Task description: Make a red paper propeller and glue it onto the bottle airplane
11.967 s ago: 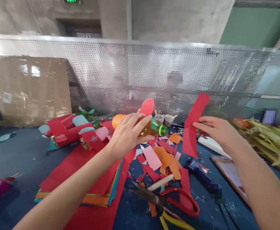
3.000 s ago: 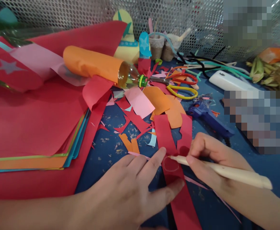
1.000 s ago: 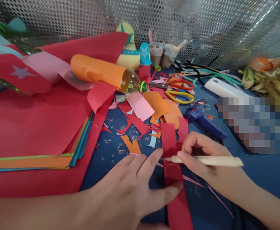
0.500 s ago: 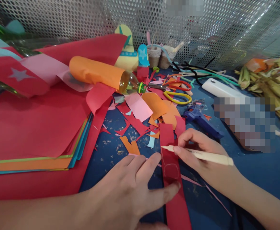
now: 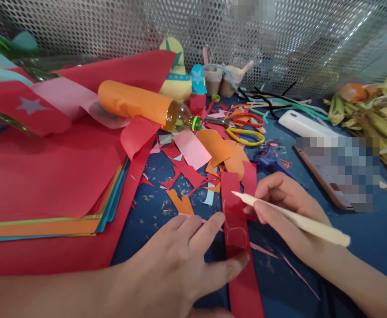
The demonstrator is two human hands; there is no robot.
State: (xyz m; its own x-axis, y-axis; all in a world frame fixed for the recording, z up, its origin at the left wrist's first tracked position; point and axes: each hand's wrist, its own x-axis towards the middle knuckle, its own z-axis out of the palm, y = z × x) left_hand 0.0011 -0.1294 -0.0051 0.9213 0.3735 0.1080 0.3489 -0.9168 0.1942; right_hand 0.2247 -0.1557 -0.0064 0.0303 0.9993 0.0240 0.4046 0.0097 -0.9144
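A long red paper strip (image 5: 242, 282) lies lengthwise in front of me, with a faint pale rounded outline and a short line drawn on it. Spread across its left edge, my left hand (image 5: 183, 256) rests with fingers apart, index finger and thumb touching the strip. My right hand (image 5: 289, 207) pinches a cream-coloured marker pen (image 5: 306, 223) at the strip's right side. The pen's tip hovers over or touches the strip's upper part; I cannot tell which. Another red paper piece (image 5: 249, 176) lies partly beneath the right hand.
Stacked coloured paper (image 5: 47, 176) fills the left. An orange-wrapped bottle (image 5: 133, 104), scissors (image 5: 246, 134), and paper scraps (image 5: 193, 150) lie ahead. A blue glue gun (image 5: 269, 161), phone (image 5: 325, 176), white device (image 5: 306, 123) and dried husks (image 5: 378, 119) are rightward. A perforated metal screen (image 5: 114, 26) stands behind.
My right hand has drawn the pen tip from the strip's left edge toward its middle, slightly upward, and the pen's rear end has swung right and down. My left hand stays in place.
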